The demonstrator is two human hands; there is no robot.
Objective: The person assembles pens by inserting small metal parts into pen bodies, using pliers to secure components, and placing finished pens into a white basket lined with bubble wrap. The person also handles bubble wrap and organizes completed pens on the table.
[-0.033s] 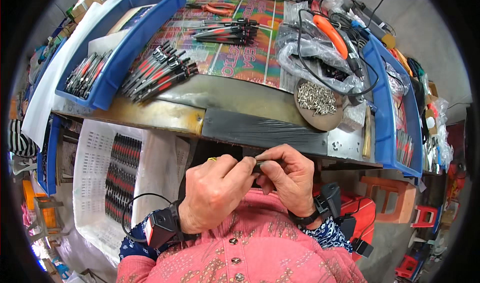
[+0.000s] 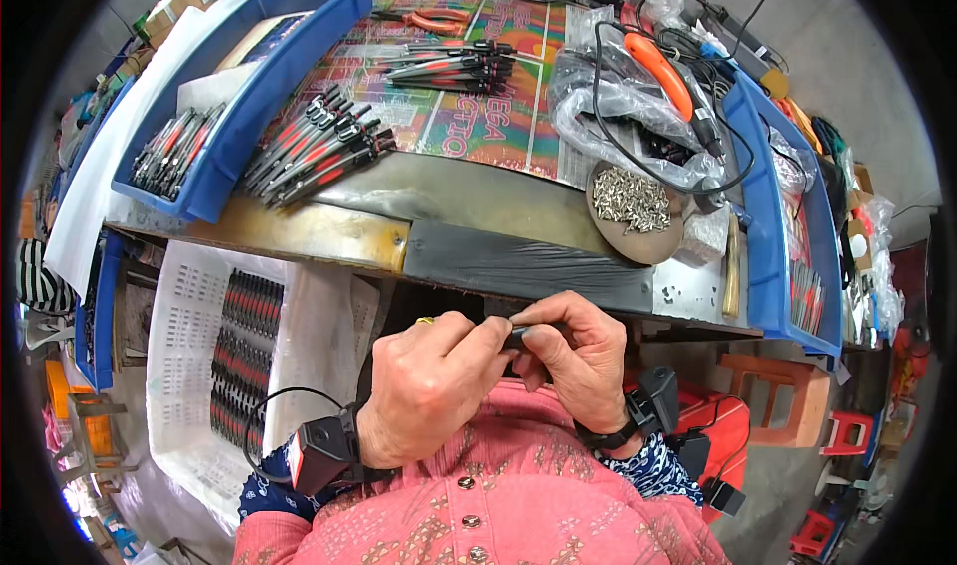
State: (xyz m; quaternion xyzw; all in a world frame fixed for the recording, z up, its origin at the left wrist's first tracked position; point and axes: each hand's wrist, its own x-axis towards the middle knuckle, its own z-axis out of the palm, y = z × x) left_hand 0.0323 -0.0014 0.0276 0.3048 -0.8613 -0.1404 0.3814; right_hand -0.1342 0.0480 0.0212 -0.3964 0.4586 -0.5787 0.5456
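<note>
Left grip (image 2: 429, 390) and right grip (image 2: 578, 361) pinched round a small dark piece (image 2: 516, 339) near smooth metal bench (image 2: 478, 188)

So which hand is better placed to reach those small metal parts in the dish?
Probably the right hand: it sits nearer the dish of metal parts than the left hand, though both have their grip at a small dark piece.

The pens (image 2: 321, 152) look glossy plastic, the small pieces (image 2: 632, 202) shiny metal.
</note>
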